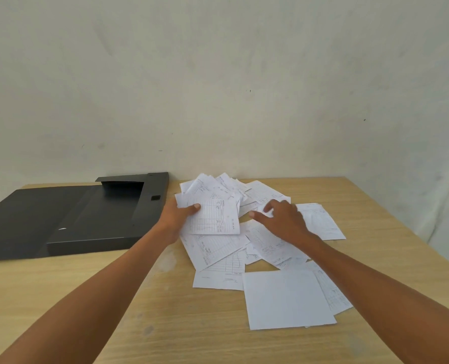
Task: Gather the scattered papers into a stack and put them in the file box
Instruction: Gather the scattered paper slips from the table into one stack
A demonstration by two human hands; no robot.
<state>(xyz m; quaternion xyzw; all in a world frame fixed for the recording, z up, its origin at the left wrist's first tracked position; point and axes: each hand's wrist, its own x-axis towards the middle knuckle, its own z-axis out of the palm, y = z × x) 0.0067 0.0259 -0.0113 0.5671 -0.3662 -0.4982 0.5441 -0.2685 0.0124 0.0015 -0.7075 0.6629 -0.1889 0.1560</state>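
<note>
Several white printed papers (218, 248) lie scattered and overlapping on the right half of a wooden table. My left hand (177, 215) grips a small stack of sheets (215, 216) at its left edge, thumb on top, held just above the pile. My right hand (281, 215) rests on the pile to the right, fingers spread and curled over a sheet. A blank white sheet (286, 298) lies nearest me. The black file box (68, 219) lies open on the table's left, its lid flap spread out to the left.
The light wooden table (113, 298) stands against a pale wall (218, 88). Its right edge runs diagonally past the papers. One printed sheet (320, 222) lies apart at the right of the pile.
</note>
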